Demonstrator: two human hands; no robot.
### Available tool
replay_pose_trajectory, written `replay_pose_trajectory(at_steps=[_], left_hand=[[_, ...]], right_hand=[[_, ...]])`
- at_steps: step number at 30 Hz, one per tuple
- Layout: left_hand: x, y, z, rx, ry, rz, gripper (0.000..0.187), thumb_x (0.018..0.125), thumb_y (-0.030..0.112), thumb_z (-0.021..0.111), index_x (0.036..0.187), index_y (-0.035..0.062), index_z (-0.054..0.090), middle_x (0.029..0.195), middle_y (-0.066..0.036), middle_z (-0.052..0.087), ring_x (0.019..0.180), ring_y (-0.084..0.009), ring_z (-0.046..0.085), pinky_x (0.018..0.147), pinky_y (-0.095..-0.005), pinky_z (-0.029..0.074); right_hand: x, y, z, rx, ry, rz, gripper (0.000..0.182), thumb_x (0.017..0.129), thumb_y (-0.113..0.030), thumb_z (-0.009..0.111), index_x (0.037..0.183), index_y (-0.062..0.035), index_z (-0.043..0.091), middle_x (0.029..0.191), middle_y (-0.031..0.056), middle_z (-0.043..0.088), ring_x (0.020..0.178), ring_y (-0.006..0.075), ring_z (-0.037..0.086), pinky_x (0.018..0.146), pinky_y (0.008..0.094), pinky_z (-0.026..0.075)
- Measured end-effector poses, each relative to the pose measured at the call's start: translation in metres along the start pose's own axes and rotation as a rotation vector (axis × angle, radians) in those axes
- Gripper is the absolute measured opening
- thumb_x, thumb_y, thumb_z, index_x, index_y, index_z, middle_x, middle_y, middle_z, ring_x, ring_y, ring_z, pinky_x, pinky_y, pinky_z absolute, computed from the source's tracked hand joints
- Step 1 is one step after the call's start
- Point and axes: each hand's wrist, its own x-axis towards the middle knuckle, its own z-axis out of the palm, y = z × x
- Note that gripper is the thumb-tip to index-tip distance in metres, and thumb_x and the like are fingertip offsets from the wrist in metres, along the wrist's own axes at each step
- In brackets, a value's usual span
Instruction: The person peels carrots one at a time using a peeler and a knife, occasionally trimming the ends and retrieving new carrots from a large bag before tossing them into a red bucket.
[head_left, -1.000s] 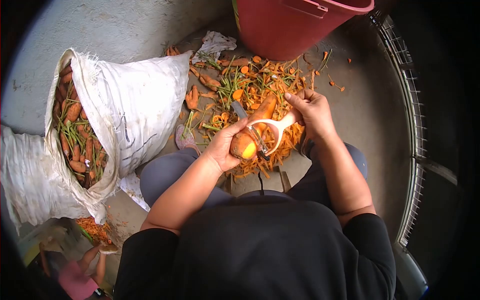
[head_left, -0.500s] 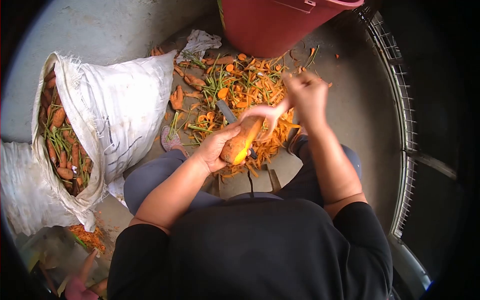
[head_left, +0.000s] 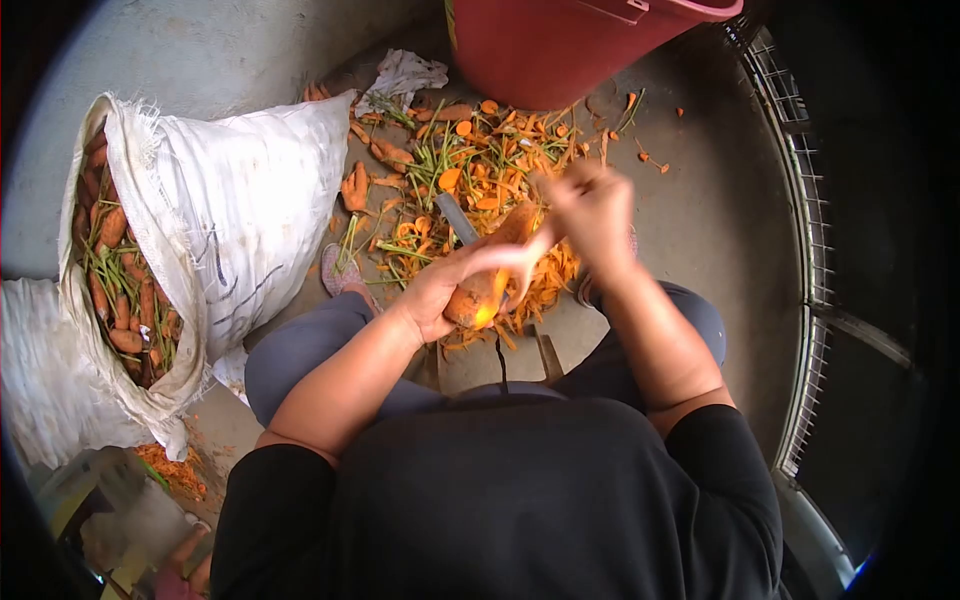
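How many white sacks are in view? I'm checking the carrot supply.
2. An open sack full of carrots lies left of the left hand; a second sack sits behind it at the left edge, contents hidden.

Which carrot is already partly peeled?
The carrot gripped in the left hand: its near end shows clean yellow-orange flesh. Those in the sack and on the floor keep dull, unpeeled skin.

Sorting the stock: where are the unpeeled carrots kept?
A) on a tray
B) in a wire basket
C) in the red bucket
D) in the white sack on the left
D: the open white sack is full of unpeeled carrots with green stems.
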Motion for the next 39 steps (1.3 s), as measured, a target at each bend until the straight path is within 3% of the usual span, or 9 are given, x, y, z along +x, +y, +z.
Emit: replay_pose_trajectory(at_steps=[4,6,11,18,22,27,31,33,39], left_hand=[[-0.005,-0.001,0.0,0.078,-0.001,-0.04,0.049,0.088,0.025,0.044,0.129,0.0017,0.031,0.107,-0.01,0.053,0.084,-0.0217,0.059,0.07,-0.0376,0.051],[-0.005,-0.001,-0.002,0.083,-0.091,-0.003,0.043,0.089,0.02,0.044,0.127,0.0024,0.035,0.108,-0.01,0.054,0.085,-0.0202,0.059,0.069,-0.0359,0.052],[-0.005,0.002,-0.006,0.111,-0.113,-0.015,0.044,0.089,0.019,0.044,0.127,0.0003,0.035,0.107,-0.011,0.054,0.084,-0.0196,0.059,0.07,-0.0356,0.052],[0.006,-0.006,-0.017,0.086,0.017,-0.028,0.035,0.09,0.027,0.044,0.113,0.0009,0.048,0.098,-0.009,0.058,0.088,-0.0176,0.059,0.074,-0.031,0.05],[-0.002,0.001,-0.017,0.13,-0.078,-0.044,0.04,0.089,0.025,0.045,0.12,0.0022,0.041,0.1,-0.011,0.057,0.086,-0.02,0.059,0.068,-0.0338,0.052],[0.001,0.002,-0.011,0.212,-0.03,0.023,0.052,0.086,0.027,0.05,0.128,0.0054,0.03,0.105,-0.015,0.053,0.083,-0.0244,0.059,0.06,-0.0342,0.053],[0.002,-0.001,-0.016,0.067,0.031,-0.06,0.043,0.088,0.029,0.044,0.122,0.0034,0.038,0.101,-0.013,0.055,0.084,-0.0219,0.059,0.065,-0.0351,0.053],[0.01,-0.006,-0.018,-0.085,0.041,-0.077,0.04,0.089,0.029,0.042,0.119,0.0025,0.04,0.101,-0.012,0.056,0.085,-0.0206,0.059,0.069,-0.0345,0.052],[0.001,-0.001,-0.012,0.146,0.05,0.035,0.045,0.088,0.025,0.043,0.127,0.0032,0.034,0.105,-0.01,0.053,0.079,-0.021,0.06,0.065,-0.0347,0.053]], right_hand=[[0.0,0.013,0.013,-0.106,-0.094,-0.022,0.02,0.067,-0.018,0.07,0.06,-0.0017,0.061,0.054,0.0067,0.058,0.048,0.0133,0.054,0.049,0.0288,0.045],[0.042,0.061,-0.005,-0.073,-0.011,0.408,0.019,0.068,-0.018,0.068,0.066,0.0005,0.063,0.056,0.0098,0.06,0.05,0.0148,0.057,0.051,0.0307,0.047],[0.061,0.071,-0.043,-0.168,0.319,0.355,0.026,0.067,-0.02,0.07,0.068,0.0043,0.062,0.057,0.0108,0.06,0.051,0.0149,0.057,0.048,0.0308,0.046],[-0.024,-0.005,0.02,-0.074,-0.19,-0.04,0.027,0.068,-0.018,0.069,0.057,0.0006,0.054,0.05,0.005,0.052,0.047,0.0099,0.048,0.044,0.0268,0.04],[0.037,0.064,-0.001,-0.139,-0.007,0.41,0.02,0.069,-0.019,0.066,0.068,0.0005,0.064,0.058,0.0116,0.061,0.052,0.017,0.059,0.051,0.0321,0.047],[0.056,0.064,-0.033,-0.201,0.312,0.328,0.026,0.068,-0.021,0.068,0.066,0.0039,0.061,0.057,0.012,0.06,0.052,0.0164,0.058,0.049,0.0316,0.046],[-0.001,0.003,0.007,-0.09,-0.07,-0.056,0.028,0.067,-0.024,0.071,0.06,0.0009,0.059,0.051,0.0115,0.056,0.048,0.0151,0.055,0.047,0.0306,0.045],[-0.028,-0.01,0.021,-0.011,-0.3,-0.015,0.027,0.067,-0.023,0.071,0.06,0.0003,0.059,0.054,0.0128,0.057,0.048,0.0177,0.056,0.049,0.0315,0.046],[0.033,0.06,0.002,-0.202,-0.02,0.376,0.025,0.07,-0.02,0.067,0.074,0.0048,0.062,0.059,0.0118,0.06,0.057,0.0161,0.058,0.052,0.0312,0.046]])
